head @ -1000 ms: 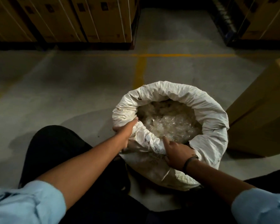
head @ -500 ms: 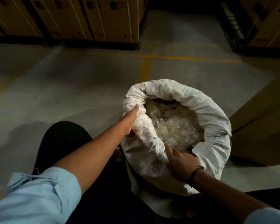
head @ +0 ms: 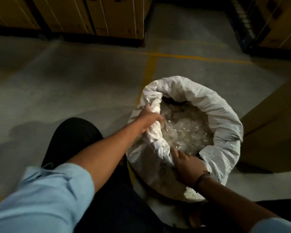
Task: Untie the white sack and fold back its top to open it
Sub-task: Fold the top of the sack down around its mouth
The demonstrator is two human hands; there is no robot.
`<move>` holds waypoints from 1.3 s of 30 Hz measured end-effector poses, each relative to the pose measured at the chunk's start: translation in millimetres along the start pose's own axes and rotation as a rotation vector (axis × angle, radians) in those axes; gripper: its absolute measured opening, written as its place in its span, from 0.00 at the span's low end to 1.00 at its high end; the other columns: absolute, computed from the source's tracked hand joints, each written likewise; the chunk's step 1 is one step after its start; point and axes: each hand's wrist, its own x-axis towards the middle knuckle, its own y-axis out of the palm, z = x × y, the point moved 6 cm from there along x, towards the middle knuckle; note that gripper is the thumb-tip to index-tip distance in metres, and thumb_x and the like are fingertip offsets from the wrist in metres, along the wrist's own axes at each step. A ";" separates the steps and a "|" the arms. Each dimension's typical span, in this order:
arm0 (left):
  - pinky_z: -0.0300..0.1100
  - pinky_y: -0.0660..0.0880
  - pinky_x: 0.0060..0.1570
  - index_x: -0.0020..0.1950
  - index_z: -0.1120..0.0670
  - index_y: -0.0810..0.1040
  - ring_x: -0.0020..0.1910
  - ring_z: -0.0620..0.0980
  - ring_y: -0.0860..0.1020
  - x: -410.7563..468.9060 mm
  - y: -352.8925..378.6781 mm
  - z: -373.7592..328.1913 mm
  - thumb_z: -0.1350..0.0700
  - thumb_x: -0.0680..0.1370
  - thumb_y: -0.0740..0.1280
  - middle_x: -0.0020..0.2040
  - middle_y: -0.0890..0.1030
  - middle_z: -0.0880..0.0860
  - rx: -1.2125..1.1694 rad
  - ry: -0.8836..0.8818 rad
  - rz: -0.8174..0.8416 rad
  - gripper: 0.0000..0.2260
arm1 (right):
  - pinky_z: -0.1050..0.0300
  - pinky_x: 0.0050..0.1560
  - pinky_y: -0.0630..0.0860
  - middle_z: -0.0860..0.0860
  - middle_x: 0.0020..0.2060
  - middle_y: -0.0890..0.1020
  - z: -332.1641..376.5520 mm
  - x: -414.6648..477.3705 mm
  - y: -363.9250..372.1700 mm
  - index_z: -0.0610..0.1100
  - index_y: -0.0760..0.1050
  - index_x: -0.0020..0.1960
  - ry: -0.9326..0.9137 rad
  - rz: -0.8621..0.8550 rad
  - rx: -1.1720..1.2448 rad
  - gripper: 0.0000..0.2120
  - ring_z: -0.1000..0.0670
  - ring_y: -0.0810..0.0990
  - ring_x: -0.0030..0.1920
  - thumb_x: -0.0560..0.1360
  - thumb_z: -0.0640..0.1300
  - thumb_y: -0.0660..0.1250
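Gripping the near-left stretch of the sack's rim, the left hand [head: 149, 118] has its fingers curled over the cloth edge and into the mouth; the right hand [head: 186, 165] is closed on the near edge, pinching a loose flap just above the wrist band [head: 202, 178].

Head view: the sack [head: 222, 125] stands on the floor [head: 74, 84] close in front of the person's knees, with a yellow line [head: 149, 73] running behind it. Its mouth is already open — no tie is visible — and the far and right sides of the rim are rolled down into a thick cuff. Only the near-left part between the hands stands unrolled. Inside lies a heap of pale, clear crinkled bits [head: 183, 132], filling the sack nearly to the cuff. A carton [head: 272, 137] stands just right of the sack, and more cartons [head: 91, 15] line the far wall.

Risk, as I judge it: pulling the near rim down hard could tip the sack toward the knees and spill the filling, since it sits so high. An uneven roll may also spring back up.

Faint marks show on the sack's near side, but nothing is readable — the carton labels are too dark and blurred as well.
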 end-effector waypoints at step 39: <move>0.51 0.75 0.60 0.80 0.53 0.46 0.66 0.60 0.75 67.1 -24.8 -4.7 0.30 0.57 0.78 0.72 0.71 0.60 0.441 0.147 -0.348 0.64 | 0.22 0.72 0.49 0.39 0.81 0.53 -75.5 227.9 -83.3 0.46 0.48 0.82 -0.025 -0.386 -0.412 0.46 0.30 0.53 0.78 0.74 0.68 0.60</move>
